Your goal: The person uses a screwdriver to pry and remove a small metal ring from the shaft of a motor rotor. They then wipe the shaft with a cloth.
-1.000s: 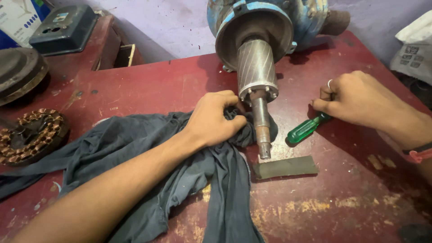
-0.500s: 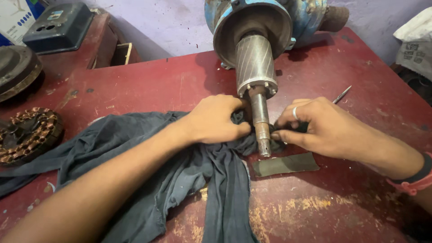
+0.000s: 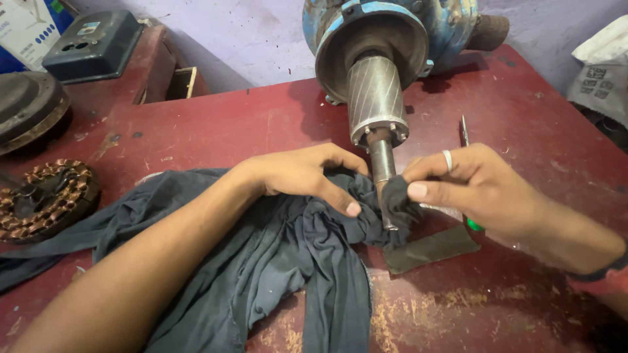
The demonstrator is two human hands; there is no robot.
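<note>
Head view: both hands work at the end of a steel shaft (image 3: pixel 381 160) sticking out toward the camera from a ribbed grey rotor (image 3: pixel 375 98), which sits in a blue motor housing (image 3: pixel 392 26) at the back of the red counter (image 3: pixel 216 124).

Left hand (image 3: pixel 304 175): fingers curled & pressed together, gripping a bunch of the dark grey cloth (image 3: pixel 275 261) just left of the shaft; thumb tip lies on the fabric. Forearm runs over the cloth toward bottom left.

Right hand (image 3: pixel 471 186): thumb & forefinger pinching a fold of the same cloth against the shaft's lower end; ring on one finger, dark band at the wrist. Cloth wraps the shaft tip, so the tip itself is hidden.

Rest of the cloth spreads over the counter front, left & down.

Under/behind the right hand: screwdriver (image 3: pixel 464 131), metal shank showing above the knuckles, bit of green handle below. A flat dark strip (image 3: pixel 432 248) lies on the counter just below the shaft.

Far left: copper-wound stator (image 3: pixel 46 199), round dark cover (image 3: pixel 26 111), grey switch box (image 3: pixel 95 42). White bag (image 3: pixel 602 72) at right edge.
</note>
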